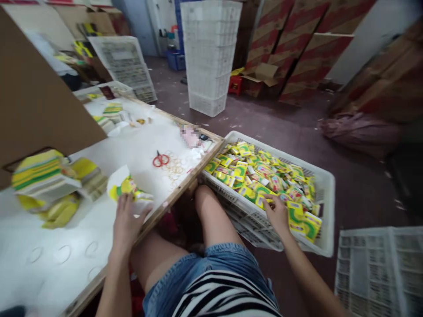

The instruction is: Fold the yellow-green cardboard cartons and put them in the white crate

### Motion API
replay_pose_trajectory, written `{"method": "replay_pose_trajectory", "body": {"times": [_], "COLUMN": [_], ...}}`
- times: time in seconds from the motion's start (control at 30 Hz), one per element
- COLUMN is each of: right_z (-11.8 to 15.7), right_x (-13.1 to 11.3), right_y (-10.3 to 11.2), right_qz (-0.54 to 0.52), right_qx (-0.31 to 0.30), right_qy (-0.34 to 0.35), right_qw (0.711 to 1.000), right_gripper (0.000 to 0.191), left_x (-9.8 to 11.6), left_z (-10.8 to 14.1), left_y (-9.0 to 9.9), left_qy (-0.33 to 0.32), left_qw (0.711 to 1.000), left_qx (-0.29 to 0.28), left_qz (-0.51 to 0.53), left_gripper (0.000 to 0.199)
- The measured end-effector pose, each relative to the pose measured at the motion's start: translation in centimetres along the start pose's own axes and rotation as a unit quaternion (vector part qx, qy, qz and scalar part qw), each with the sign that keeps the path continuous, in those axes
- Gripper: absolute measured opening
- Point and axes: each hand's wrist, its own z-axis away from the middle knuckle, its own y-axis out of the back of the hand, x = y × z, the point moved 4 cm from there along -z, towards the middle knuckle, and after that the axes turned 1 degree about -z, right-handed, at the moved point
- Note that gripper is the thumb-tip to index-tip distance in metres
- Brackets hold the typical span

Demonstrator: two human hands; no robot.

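No lettering, number or brand can be read: the print on the small yellow-and-green rectangular packets [240,171] at right and on the white paper wrapper with yellow-and-green printing [115,192] at left is too blurred.

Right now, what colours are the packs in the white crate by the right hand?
The packs are mostly yellow and green; best seen in the head view.

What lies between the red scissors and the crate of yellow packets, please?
The head view shows a scatter of what look like rubber bands, then the wooden table edge, between the scissors and the crate.
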Motion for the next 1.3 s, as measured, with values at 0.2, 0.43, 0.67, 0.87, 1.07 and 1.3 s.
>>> {"method": "replay_pose_trajectory", "body": {"times": [0.2,0.43,0.67,0.87,1.07,1.3], "right_z": [3.5,6.9,7.9,7.8,7.3,7.8], "right_x": [-10.8,-18.8,-25.3,-28.7,-29.2,-27.6], "right_y": [-9.3,-12.4,-20.1,-26.4,-26.0,-23.2], "right_qz": [-0.125,-0.261,-0.303,-0.299,-0.317,-0.392], "right_qx": [-0.177,-0.281,-0.333,-0.366,-0.355,-0.38], "right_qy": [0.081,0.072,-0.031,-0.048,-0.035,-0.069], "right_qw": [0.973,0.921,0.892,0.88,0.879,0.835], "right_gripper": [0.028,0.021,0.024,0.028,0.021,0.029], "left_x": [-1.6,-2.1,1.4,2.5,1.1,0.3], "left_z": [0.6,2.1,5.1,5.8,4.6,4.1], "left_y": [1.4,2.3,1.9,1.0,1.0,2.8], "left_qy": [0.106,0.081,-0.029,-0.06,0.016,0.138], "left_qw": [0.994,0.991,0.979,0.977,0.982,0.944], "left_qx": [-0.013,0.104,0.19,0.174,0.175,0.139], "left_qz": [-0.035,-0.02,0.066,0.105,0.069,0.265], "left_gripper": [0.029,0.026,0.022,0.018,0.028,0.042]}}
